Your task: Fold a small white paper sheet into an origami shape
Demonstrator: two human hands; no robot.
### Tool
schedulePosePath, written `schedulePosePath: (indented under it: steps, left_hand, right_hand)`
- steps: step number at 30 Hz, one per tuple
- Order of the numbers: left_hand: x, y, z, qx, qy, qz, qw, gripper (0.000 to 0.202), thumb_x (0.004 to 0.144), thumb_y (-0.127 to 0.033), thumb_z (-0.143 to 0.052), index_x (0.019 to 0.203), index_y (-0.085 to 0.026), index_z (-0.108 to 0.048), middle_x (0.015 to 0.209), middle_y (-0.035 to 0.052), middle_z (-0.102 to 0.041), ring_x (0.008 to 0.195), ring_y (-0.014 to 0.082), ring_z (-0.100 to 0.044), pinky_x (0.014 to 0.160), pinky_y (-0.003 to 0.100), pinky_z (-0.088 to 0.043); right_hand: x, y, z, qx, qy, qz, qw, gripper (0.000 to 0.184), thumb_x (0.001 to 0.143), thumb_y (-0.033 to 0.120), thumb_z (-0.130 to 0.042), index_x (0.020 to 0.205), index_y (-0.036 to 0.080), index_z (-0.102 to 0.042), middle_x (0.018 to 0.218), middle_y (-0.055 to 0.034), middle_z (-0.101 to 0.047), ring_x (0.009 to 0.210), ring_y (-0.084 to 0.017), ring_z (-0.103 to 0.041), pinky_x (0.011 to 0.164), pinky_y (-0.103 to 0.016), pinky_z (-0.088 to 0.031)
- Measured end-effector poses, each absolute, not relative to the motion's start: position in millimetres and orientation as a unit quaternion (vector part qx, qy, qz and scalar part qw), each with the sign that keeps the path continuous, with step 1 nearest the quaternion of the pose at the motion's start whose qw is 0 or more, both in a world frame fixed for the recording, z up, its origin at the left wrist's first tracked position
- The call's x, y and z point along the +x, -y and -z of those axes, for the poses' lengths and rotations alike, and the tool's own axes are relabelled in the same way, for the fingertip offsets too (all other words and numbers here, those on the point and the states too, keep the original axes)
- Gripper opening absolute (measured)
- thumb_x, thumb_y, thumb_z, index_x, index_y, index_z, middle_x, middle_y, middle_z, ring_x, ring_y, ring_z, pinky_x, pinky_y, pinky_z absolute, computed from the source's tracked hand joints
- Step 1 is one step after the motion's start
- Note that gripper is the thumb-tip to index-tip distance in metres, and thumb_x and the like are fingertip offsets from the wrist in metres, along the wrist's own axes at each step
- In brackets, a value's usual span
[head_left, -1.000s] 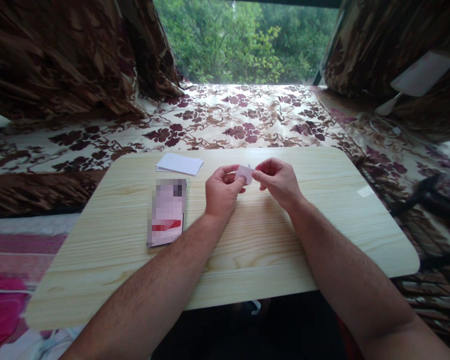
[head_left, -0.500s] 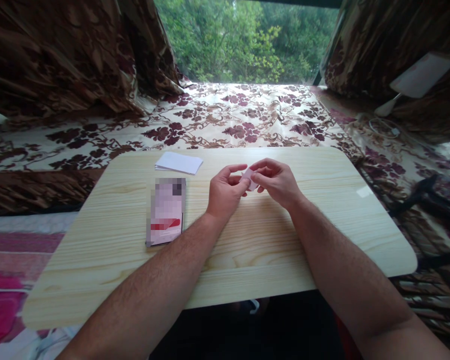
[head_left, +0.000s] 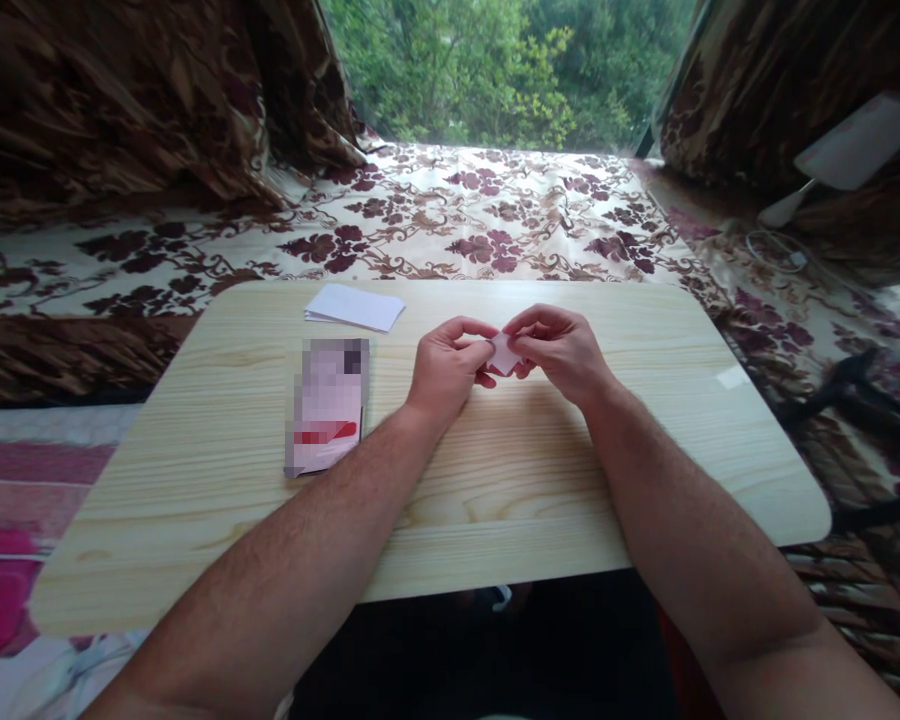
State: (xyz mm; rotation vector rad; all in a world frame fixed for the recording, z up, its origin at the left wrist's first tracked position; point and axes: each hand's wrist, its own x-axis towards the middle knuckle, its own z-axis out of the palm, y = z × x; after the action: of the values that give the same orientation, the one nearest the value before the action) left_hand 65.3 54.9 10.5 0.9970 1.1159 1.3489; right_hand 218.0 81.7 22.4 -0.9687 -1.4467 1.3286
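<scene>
A small folded piece of white paper point(head_left: 505, 354) is pinched between my two hands above the middle of the table. My left hand point(head_left: 448, 366) grips its left edge between thumb and fingers. On the other side, my right hand point(head_left: 559, 350) holds the right edge the same way, and both sets of fingertips hide parts of it. Left of my left hand lies a phone point(head_left: 326, 405), its surface partly blurred out. Behind the phone rests a stack of white paper sheets point(head_left: 354, 307).
The pale wood-patterned table point(head_left: 195, 500) has rounded corners. Beyond it runs a ledge with flowered cloth point(head_left: 480, 215), below a window. A white lamp point(head_left: 855, 145) stands at the far right, a black chair-like frame point(head_left: 840, 400) beside the table.
My fingers have shifted on the folded paper, which now sits flatter and more squarely between both hands. The view has tilted slightly down. Phone and paper stack stay in place.
</scene>
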Motion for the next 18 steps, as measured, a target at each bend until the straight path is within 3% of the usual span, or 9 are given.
schedulePosePath:
  steps: [12,18]
  left_hand:
    - [62.4,-56.1,-11.0,0.411,-0.448,-0.562,0.561,0.018,0.063,-0.019,-0.068,0.082,-0.016,-0.067,0.059,0.0014,-0.066,0.052,0.0151,-0.064,0.045,0.023,-0.05]
    - [62.6,-54.5,-12.6,0.402,-0.439,-0.569,0.568,0.024,0.068,-0.032,-0.076,0.079,-0.014,-0.065,0.062,0.0023,-0.067,0.052,0.0145,-0.064,0.044,0.022,-0.049]
  right_hand:
    - [221.8,-81.5,-23.6,-0.386,0.572,-0.562,0.456,0.009,0.067,0.021,-0.071,0.075,0.017,-0.071,0.061,0.0007,-0.068,0.049,-0.013,-0.063,0.048,-0.026,-0.055]
    - [220.5,-79.6,-26.2,-0.359,0.587,-0.562,0.46,0.011,0.07,0.024,-0.074,0.075,0.015,-0.071,0.061,-0.0008,-0.069,0.048,-0.013,-0.062,0.047,-0.025,-0.054]
